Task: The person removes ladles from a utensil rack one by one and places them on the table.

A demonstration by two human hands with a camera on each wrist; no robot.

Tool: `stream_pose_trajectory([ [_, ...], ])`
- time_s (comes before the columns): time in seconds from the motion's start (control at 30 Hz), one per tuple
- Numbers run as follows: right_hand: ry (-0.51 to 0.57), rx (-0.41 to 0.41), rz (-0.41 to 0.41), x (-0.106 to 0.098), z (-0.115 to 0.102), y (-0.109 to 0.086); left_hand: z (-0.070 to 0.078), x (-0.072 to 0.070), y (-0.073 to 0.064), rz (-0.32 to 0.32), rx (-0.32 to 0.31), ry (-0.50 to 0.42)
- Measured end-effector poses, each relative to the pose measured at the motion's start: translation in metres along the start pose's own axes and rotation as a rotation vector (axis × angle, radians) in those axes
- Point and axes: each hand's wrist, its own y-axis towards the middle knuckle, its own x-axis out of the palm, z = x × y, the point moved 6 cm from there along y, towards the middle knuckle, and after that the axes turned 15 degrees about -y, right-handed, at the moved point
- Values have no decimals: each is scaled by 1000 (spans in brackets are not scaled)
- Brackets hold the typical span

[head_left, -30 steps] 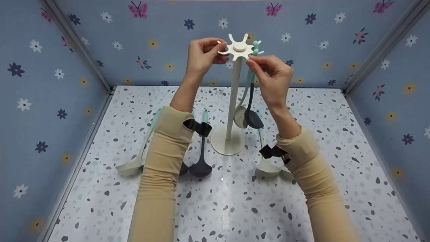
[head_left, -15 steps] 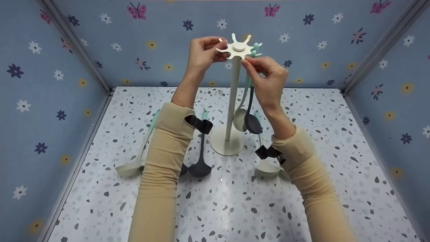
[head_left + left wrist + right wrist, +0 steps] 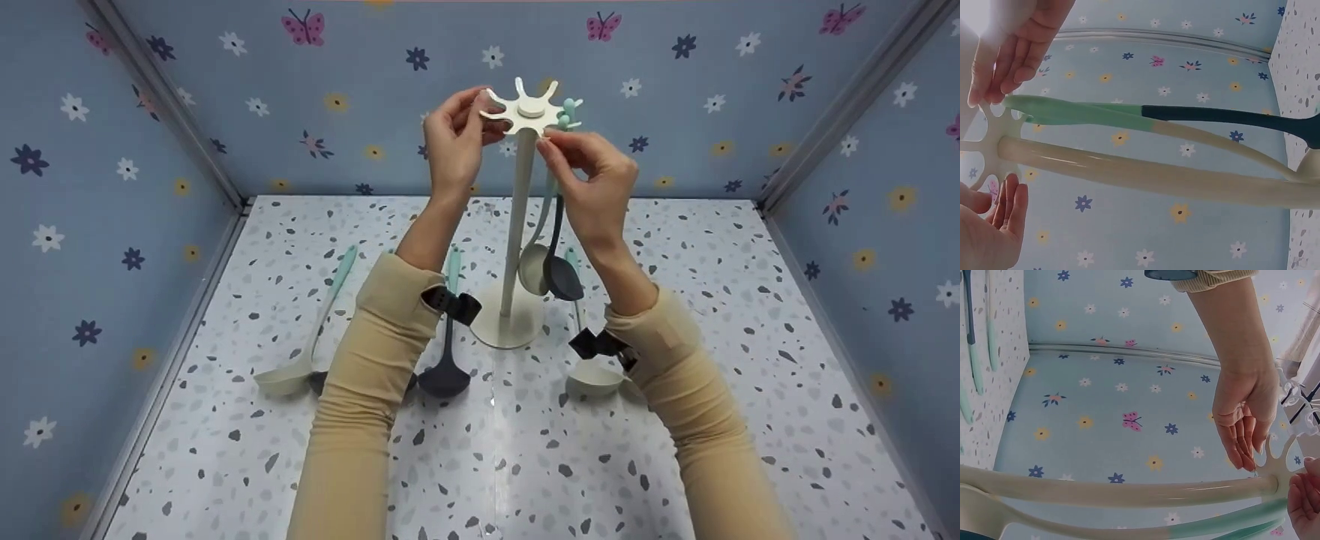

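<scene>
A cream ladle stand with a ring of curved hooks on top rises from a round base. My left hand holds its left-hand hooks, with the thumb beside one hook and the fingertips at the underside. With thumb and forefinger, my right hand pinches a front hook. On the right side hang two green-handled ladles, a light ladle and a dark ladle. Their handles are partly hidden behind my right hand in the head view; in the left wrist view the green handles run beside the pole.
On the speckled table lie a light ladle at left, a dark ladle near the middle and a light ladle at right. My sleeves partly cover other ladles. Patterned blue walls close in the back and sides.
The hook ring has turned slightly, and its two back hooks have shifted right. My right hand has moved a little left along the ring. My left thumb has tilted more upright, with the forearm shifting right.
</scene>
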Motion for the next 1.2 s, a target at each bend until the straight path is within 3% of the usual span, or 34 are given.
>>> stream_pose_trajectory([
  [0.13,14,0,-19,0,2,-1,14,5,-15,-23,133,-6],
  [0.27,18,6,-39,-1,4,-2,16,9,-22,-62,195,33],
  [0.5,30,26,-52,-5,7,-5,-6,3,-13,-63,198,74],
  [0.77,39,73,-36,-16,28,-19,12,11,-22,-55,193,42],
  [1.2,-24,163,-116,-16,71,-44,8,10,-19,-26,128,-45],
])
